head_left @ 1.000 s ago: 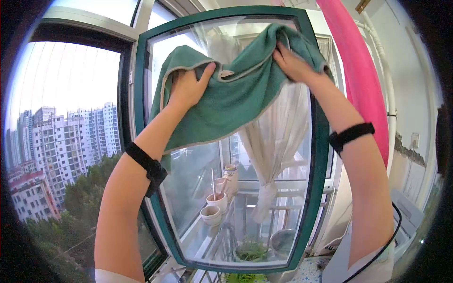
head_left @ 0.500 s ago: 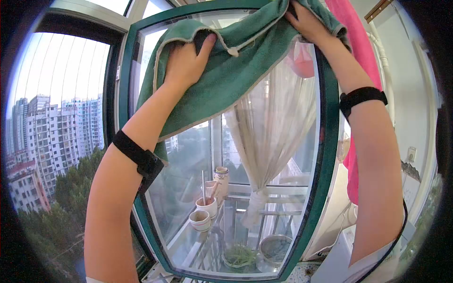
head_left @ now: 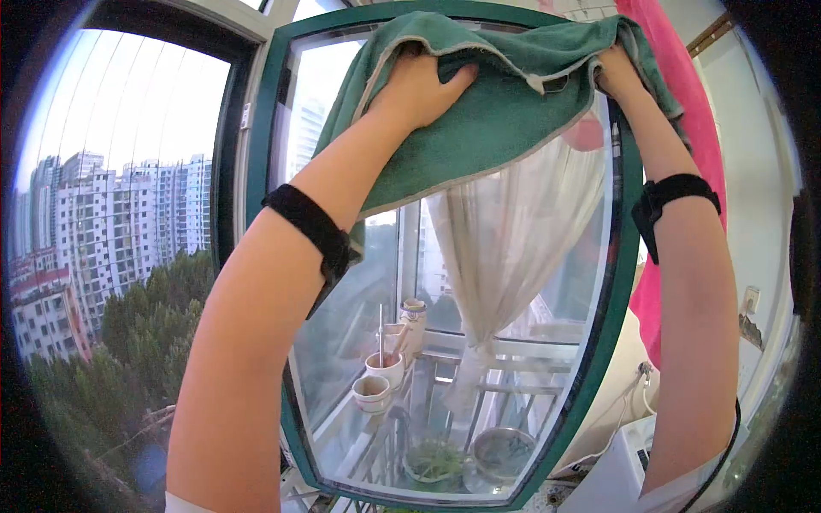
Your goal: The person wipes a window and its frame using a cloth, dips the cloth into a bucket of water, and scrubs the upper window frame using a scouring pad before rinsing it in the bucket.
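two bare hands are raised to the upper part of a glass pane [head_left: 351, 299] set in a green frame [head_left: 614, 295]. one green cloth [head_left: 479, 137] with a pale hem lies across the pane's upper portion, overlapping the frame's top edge and hanging past its upper right corner; its lower edge runs slantwise, lower at the left.

left hand [head_left: 423, 90]: placed on the cloth left of the frame's middle, thumb spread, the other fingers passing under a fold. right hand [head_left: 617, 73]: at the upper right corner, fingers tucked beneath the cloth. fingertips of both are hidden; whether either is clenched on the fabric cannot be told.

one black band [head_left: 310, 224] is on the left arm, another on the right. showing in the glass, whether through it or reflected cannot be told: a gathered pale curtain [head_left: 505, 231], a row of small pots [head_left: 373, 397] toward the lower left, and a plant [head_left: 434, 462] beside a round basin [head_left: 503, 453] near the bottom edge. one pink fabric [head_left: 684, 103] hangs beyond the frame's right edge.
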Action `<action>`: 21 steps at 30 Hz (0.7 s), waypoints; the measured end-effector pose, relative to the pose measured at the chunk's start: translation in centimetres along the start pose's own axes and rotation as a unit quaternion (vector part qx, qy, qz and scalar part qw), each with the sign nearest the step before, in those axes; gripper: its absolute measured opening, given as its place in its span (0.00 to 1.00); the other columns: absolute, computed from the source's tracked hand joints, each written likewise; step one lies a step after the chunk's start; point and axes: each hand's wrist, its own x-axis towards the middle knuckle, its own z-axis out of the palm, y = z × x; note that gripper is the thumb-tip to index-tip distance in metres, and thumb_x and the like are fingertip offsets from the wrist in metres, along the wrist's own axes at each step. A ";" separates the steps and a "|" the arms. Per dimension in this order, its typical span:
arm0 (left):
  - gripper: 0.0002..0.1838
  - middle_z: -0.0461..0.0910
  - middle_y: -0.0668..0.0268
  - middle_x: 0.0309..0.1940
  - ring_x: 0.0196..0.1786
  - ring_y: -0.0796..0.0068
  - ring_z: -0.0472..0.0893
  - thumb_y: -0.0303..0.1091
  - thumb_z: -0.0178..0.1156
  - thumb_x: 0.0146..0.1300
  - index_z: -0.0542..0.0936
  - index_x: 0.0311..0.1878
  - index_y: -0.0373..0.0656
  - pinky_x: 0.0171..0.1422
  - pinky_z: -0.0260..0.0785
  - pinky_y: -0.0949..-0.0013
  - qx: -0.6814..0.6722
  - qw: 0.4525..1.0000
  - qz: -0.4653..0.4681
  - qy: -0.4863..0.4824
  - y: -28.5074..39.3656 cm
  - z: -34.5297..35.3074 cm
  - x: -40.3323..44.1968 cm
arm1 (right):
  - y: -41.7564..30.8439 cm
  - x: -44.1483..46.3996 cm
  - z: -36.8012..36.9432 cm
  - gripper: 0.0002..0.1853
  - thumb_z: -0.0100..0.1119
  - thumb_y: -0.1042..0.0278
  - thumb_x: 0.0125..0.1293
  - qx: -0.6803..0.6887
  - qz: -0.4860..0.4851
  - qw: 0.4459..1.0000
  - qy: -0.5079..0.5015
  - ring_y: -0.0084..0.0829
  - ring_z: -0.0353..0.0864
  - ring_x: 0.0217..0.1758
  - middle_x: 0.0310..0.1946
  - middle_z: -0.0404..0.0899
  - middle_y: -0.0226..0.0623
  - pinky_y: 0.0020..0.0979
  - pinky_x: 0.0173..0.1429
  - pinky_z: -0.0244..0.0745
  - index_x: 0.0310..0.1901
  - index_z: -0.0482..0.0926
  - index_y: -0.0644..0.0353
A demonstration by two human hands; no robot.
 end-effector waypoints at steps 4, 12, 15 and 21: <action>0.38 0.66 0.43 0.67 0.71 0.42 0.63 0.62 0.58 0.61 0.72 0.65 0.41 0.75 0.55 0.51 0.032 0.999 -0.035 0.006 -2.2 -2.0 1.6 | -0.2 1.0 1.2 0.34 0.63 0.77 0.52 0.119 -0.025 0.992 0.018 0.50 0.61 0.72 0.68 0.65 0.52 0.39 0.75 0.61 0.64 0.70 0.58; 0.39 0.76 0.41 0.56 0.61 0.46 0.75 0.65 0.43 0.69 0.74 0.62 0.35 0.68 0.64 0.52 0.257 0.937 -0.215 -0.100 -19.5 -11.0 4.5 | -15.9 3.3 -4.6 0.34 0.37 0.40 0.72 0.385 0.021 0.920 -0.062 0.54 0.67 0.68 0.68 0.64 0.55 0.47 0.72 0.61 0.68 0.66 0.59; 0.36 0.73 0.49 0.61 0.63 0.52 0.74 0.64 0.45 0.68 0.72 0.65 0.41 0.69 0.63 0.55 0.403 0.863 -0.283 -0.113 -24.6 -12.6 2.0 | -22.5 3.2 -6.2 0.41 0.44 0.33 0.67 0.468 0.014 0.882 -0.053 0.53 0.57 0.75 0.71 0.60 0.52 0.45 0.78 0.51 0.72 0.59 0.56; 0.34 0.68 0.66 0.70 0.67 0.63 0.73 0.61 0.49 0.67 0.68 0.70 0.53 0.71 0.62 0.60 0.588 0.771 -0.231 -0.083 -27.3 -9.9 0.4 | -20.4 4.5 -3.1 0.42 0.50 0.34 0.66 0.444 -0.045 0.895 0.028 0.51 0.56 0.75 0.71 0.61 0.52 0.43 0.78 0.49 0.73 0.58 0.54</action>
